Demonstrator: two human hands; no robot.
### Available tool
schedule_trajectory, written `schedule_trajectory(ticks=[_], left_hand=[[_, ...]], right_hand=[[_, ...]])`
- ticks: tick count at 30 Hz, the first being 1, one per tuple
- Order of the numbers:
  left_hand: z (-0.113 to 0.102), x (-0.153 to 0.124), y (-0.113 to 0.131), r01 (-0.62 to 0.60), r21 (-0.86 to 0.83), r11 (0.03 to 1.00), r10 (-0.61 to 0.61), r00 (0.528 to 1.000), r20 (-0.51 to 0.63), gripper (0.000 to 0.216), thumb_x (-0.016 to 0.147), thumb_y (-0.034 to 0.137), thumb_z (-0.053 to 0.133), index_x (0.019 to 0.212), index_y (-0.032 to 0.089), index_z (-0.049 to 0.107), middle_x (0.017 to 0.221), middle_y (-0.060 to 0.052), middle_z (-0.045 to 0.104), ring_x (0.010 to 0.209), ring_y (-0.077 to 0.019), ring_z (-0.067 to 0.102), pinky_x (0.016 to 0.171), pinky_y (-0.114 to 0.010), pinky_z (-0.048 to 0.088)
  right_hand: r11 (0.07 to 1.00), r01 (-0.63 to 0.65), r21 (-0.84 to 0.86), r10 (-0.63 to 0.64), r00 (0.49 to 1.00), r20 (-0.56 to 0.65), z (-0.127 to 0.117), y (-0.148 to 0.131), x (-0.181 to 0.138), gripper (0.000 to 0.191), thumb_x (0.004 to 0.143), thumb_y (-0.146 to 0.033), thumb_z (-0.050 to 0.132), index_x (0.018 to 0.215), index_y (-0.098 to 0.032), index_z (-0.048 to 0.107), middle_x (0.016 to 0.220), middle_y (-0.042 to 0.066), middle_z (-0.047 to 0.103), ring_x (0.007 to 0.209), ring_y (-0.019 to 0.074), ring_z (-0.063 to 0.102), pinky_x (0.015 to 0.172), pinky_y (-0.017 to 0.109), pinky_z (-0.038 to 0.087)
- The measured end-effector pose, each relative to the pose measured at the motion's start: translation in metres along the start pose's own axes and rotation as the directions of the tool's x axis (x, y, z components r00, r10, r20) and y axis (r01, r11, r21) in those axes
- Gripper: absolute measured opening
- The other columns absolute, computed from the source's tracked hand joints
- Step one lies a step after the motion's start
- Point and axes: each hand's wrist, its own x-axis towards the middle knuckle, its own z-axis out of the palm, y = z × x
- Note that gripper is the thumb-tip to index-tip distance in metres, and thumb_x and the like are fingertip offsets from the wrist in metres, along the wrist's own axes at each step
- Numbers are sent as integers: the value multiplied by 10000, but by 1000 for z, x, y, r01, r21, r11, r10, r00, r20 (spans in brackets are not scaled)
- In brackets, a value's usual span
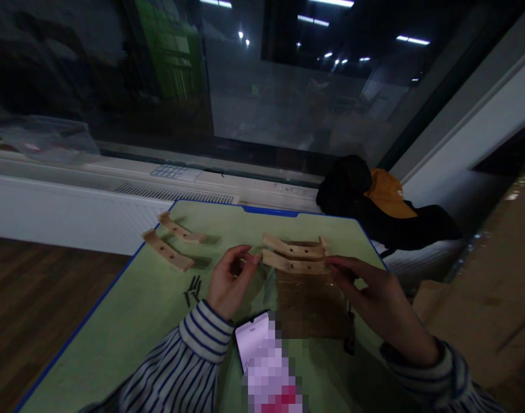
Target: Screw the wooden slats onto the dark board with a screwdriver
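Note:
Both my hands hold a curved wooden strip with holes, one at each end. My left hand pinches its left end with thumb and fingers. My right hand grips its right end. A second curved strip lies just behind it. Under them sits a brown wooden board. Two more curved wooden strips lie at the far left of the green table. A small bundle of dark screws lies left of my left wrist.
A phone with a lit screen lies near my left sleeve. A black bag with an orange cap rests on the sill at the right. A white radiator cover and a dark window run behind the table. A keyboard lies on the sill.

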Motion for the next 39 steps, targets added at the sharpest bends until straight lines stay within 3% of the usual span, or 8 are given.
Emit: schedule_trajectory(ticks=[5,11,15,22,39], left_hand=[[0,-2,-6,-1,1,1000,1,997,79,327,758,350,624,1024,170,563,860,-19,608,597,-91,497,543,-209,433],[1,-4,-9,-18,73,997,8,991,133,344,761,369,629,1045,185,566,917,-34,645,611,-108,548,557,-228,469],[2,-4,-7,-6,115,993,-12,989,148,361,768,384,624,1059,177,573,878,-40,665,607,-121,564,556,-238,472],[2,-3,-7,-17,129,992,-5,986,168,368,775,390,615,1066,167,592,733,-20,655,602,-135,568,571,-245,468],[3,-5,-11,-4,61,998,-7,984,177,325,777,351,637,1061,196,608,737,-1,663,608,-117,562,586,-224,476]], right_hand=[[989,106,-100,-102,994,41,-1,-1,15,173,876,-249,502,1000,-197,611,884,31,696,748,142,654,658,250,533],[940,285,-189,-248,949,197,11,-9,33,146,875,-213,505,938,-204,636,934,43,696,858,179,630,801,351,461],[913,326,-247,-248,921,300,19,-14,39,145,870,-170,513,950,-201,630,944,35,696,879,187,624,864,386,393],[869,357,-344,-206,891,404,26,-14,43,126,865,-162,538,924,-215,637,848,33,688,838,187,618,836,381,334],[823,393,-410,-188,869,457,33,-12,43,110,840,-170,585,910,-231,644,841,2,681,885,189,602,867,373,282]])
